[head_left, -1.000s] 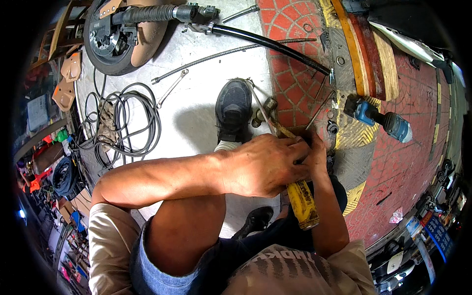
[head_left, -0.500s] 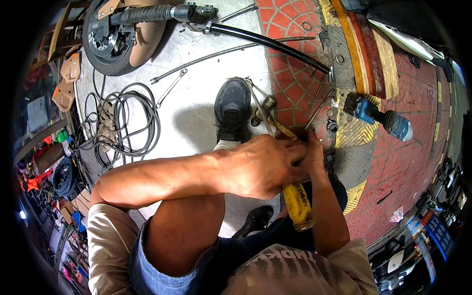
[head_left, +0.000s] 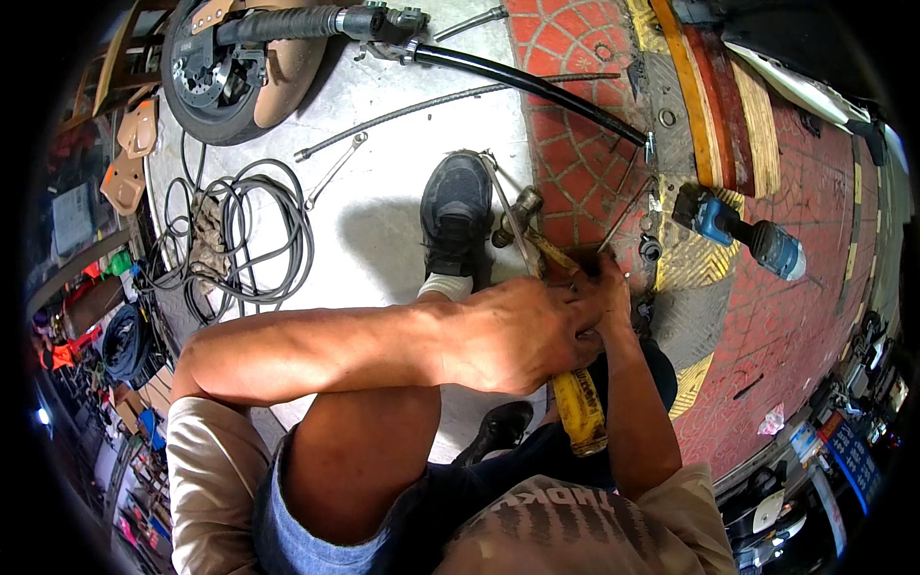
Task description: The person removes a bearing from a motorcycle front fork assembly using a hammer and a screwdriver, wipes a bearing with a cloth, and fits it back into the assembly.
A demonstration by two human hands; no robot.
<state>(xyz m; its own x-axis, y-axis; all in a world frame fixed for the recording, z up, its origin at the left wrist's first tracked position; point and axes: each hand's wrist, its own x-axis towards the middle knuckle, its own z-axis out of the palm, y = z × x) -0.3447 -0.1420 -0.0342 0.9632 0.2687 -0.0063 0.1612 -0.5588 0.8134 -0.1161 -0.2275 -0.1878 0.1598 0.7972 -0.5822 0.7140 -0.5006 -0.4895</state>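
Note:
My left hand (head_left: 522, 331) reaches across from the left. Its fingers are closed and pressed against my right hand (head_left: 606, 299), whose fingers are bent inward. What either hand grips is hidden between them. A yellow cylindrical piece with dark stains (head_left: 580, 414) sticks out below my hands, alongside my right forearm. Beyond my fingers lie a hammer (head_left: 517, 217), its yellowish handle running in under my hands, and a combination wrench (head_left: 508, 211) beside it. A thin metal rod (head_left: 628, 213) slants away from my right fingertips.
A blue cordless impact driver (head_left: 733, 230) lies on red paving at right, near stacked planks (head_left: 714, 105). Ahead are a black tube (head_left: 527, 91) and a scooter wheel (head_left: 201, 86). Coiled black cable (head_left: 254, 235) and another wrench (head_left: 335, 171) lie left of my shoe (head_left: 454, 211).
My left hand and the yellow piece have shifted slightly toward me. My right hand stays nearly in place, and the tools on the ground have not moved.

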